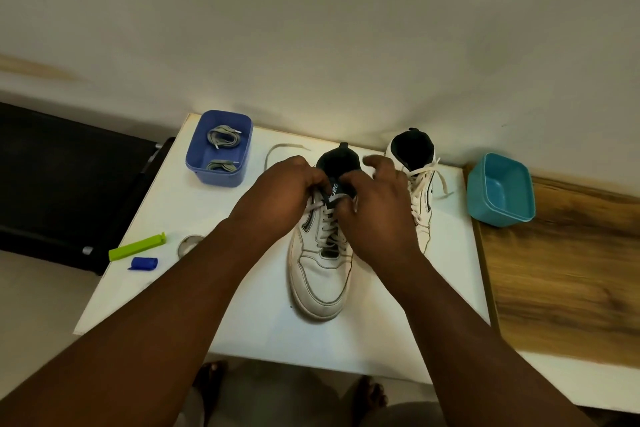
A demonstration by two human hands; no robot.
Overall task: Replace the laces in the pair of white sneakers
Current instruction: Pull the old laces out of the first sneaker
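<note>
Two white sneakers stand on the white table [173,204], toes toward the person, and neither has had its old laces taken out yet, so the job looks to be barely begun. The near sneaker [320,284] sits about midway across the table; its cream lace [327,229] is threaded through most of the eyelets, while one loose end [282,149] trails off toward the back edge, which suggests the top rows are only now being undone. The left hand [280,191] is curled at the collar on the shoe's left side and seems to pinch the lace there. The right hand [377,208] curls over the dark tongue [337,163], its thumb and forefinger closed on the tongue or on the lace just under it; which one cannot be told. The second sneaker [420,184] stands by the back edge toward the right, fully laced with its ends hanging loose. Both shoes look scuffed, with dark piping and black lining. The grey replacement laces [221,137] lie in two coils inside the blue tub [214,180] at the back left corner, untouched. A teal tub [498,215] sits just off the table's right edge. Left to do: strip both shoes and thread both new laces.
</note>
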